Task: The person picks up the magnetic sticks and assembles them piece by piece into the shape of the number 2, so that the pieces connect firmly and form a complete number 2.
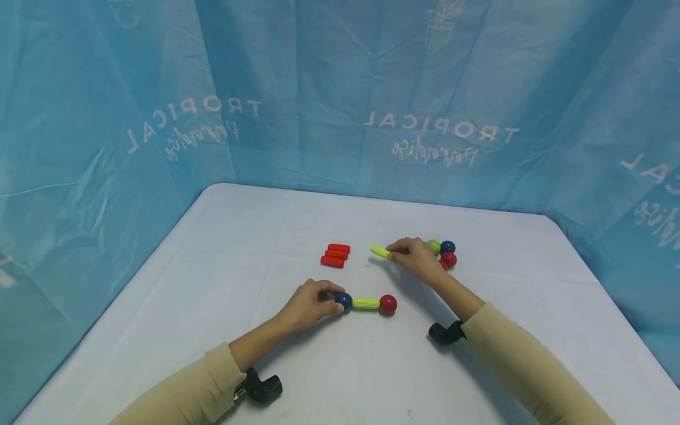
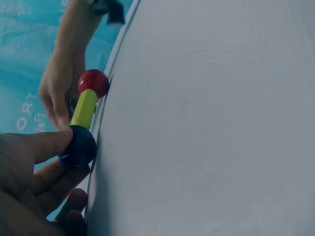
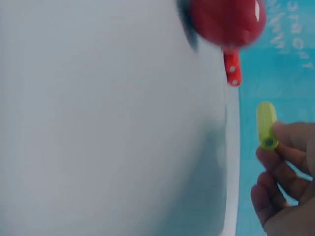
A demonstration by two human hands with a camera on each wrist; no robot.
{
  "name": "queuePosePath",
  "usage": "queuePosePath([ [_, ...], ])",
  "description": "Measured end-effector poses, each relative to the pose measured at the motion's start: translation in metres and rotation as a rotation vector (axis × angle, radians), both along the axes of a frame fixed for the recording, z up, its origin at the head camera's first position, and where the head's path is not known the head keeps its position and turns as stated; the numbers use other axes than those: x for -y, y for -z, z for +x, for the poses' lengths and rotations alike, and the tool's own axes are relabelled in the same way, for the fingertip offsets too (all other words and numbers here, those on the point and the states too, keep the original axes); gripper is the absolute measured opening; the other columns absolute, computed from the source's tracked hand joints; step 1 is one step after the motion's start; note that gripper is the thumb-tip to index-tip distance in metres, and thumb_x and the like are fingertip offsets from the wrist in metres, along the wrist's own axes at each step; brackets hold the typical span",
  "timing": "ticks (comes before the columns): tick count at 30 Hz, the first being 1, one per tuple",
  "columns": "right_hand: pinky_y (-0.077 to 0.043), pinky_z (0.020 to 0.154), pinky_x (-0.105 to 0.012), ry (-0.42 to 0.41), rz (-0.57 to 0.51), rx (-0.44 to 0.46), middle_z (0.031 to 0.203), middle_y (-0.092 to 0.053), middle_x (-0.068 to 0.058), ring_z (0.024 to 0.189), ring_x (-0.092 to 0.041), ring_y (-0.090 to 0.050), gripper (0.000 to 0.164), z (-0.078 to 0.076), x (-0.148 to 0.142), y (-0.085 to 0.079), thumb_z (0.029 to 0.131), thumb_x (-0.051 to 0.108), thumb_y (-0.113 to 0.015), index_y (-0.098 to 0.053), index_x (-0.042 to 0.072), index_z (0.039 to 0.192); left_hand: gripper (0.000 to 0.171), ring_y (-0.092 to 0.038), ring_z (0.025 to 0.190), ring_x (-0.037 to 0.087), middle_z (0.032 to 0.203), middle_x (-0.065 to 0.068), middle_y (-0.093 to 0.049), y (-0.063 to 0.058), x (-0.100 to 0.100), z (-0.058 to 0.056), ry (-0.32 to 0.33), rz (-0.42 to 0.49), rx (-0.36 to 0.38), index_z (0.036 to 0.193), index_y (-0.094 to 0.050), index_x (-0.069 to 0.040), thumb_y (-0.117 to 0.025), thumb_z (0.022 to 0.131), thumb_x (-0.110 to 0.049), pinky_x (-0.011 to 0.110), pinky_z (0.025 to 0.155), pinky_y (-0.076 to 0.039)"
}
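My left hand (image 1: 312, 304) pinches a blue ball (image 1: 344, 301) between thumb and fingers. A yellow-green ribbed rod (image 1: 366, 303) joins that ball to a red ball (image 1: 388, 304), and the joined piece lies level in the head view. In the left wrist view the blue ball (image 2: 78, 147) sits under the thumb, with the red ball (image 2: 93, 83) at the far end. Farther back, my right hand (image 1: 417, 258) holds a second yellow-green rod (image 1: 379, 252) by one end. The right wrist view shows a dark spot on the end of this rod (image 3: 267, 125).
Several red rods (image 1: 335, 255) lie side by side left of the right hand. Beyond that hand sit a green ball (image 1: 434, 246), a blue ball (image 1: 448, 247) and red balls (image 1: 448, 260), partly hidden. A blue printed curtain (image 1: 340, 106) hangs behind the white table (image 1: 239, 236).
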State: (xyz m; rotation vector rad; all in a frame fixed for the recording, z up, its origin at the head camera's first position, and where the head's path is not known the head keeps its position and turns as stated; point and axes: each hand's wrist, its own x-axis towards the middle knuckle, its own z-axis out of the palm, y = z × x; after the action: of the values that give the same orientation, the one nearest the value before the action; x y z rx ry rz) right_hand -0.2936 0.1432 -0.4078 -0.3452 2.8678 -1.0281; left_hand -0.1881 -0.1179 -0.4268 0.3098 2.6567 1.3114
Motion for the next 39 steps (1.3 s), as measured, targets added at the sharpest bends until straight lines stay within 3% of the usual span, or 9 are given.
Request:
queuePosePath([
  [8,-0.051,0.084,-0.035,0.122,-0.066,-0.02,0.108,-0.067,-0.005,0.097,-0.019,-0.059,0.022,0.08,-0.038,0.005,0.086,0.018,-0.065,-0.07,0.014,0.108,0.031,-0.05,0.096,0.015,0.1,0.001,-0.059,-0.002,-0.002,0.001,-0.015,0.003,0.005,0.111,-0.068,-0.019,-0.072,0.081,-0.018,0.028,0.077,-0.043],
  [15,-0.047,0.077,-0.026,0.161,-0.062,0.017,0.1,-0.067,-0.004,0.092,-0.017,-0.056,0.022,0.118,-0.048,0.008,0.085,0.018,-0.066,-0.071,0.014,0.106,0.031,-0.049,0.094,0.015,0.099,0.001,-0.058,-0.002,-0.002,0.0,-0.032,0.001,0.01,0.112,-0.068,-0.02,-0.073,0.081,-0.019,0.027,0.075,-0.042],
  [22,-0.047,0.075,-0.021,0.171,-0.06,0.039,0.098,-0.067,-0.001,0.091,-0.015,-0.056,0.02,0.134,-0.043,0.015,0.084,0.018,-0.068,-0.071,0.015,0.103,0.031,-0.049,0.094,0.014,0.099,0.0,-0.059,-0.001,-0.003,0.001,-0.037,-0.005,0.005,0.111,-0.068,-0.02,-0.073,0.081,-0.02,0.027,0.075,-0.042],
  [33,-0.047,0.075,-0.021,0.179,-0.083,0.023,0.093,-0.068,0.001,0.092,-0.013,-0.057,0.019,0.142,-0.032,0.02,0.083,0.017,-0.068,-0.072,0.016,0.101,0.031,-0.05,0.094,0.014,0.099,0.0,-0.059,-0.003,-0.005,0.002,-0.026,-0.002,-0.007,0.111,-0.068,-0.018,-0.072,0.081,-0.018,0.027,0.077,-0.043],
  [39,-0.044,0.067,-0.019,0.166,-0.097,0.036,0.084,-0.063,0.002,0.084,-0.012,-0.053,0.02,0.147,-0.021,0.019,0.081,0.015,-0.07,-0.071,0.014,0.102,0.031,-0.05,0.094,0.014,0.098,0.0,-0.06,-0.004,-0.005,0.003,-0.03,0.003,-0.01,0.112,-0.068,-0.018,-0.073,0.08,-0.017,0.027,0.078,-0.043],
])
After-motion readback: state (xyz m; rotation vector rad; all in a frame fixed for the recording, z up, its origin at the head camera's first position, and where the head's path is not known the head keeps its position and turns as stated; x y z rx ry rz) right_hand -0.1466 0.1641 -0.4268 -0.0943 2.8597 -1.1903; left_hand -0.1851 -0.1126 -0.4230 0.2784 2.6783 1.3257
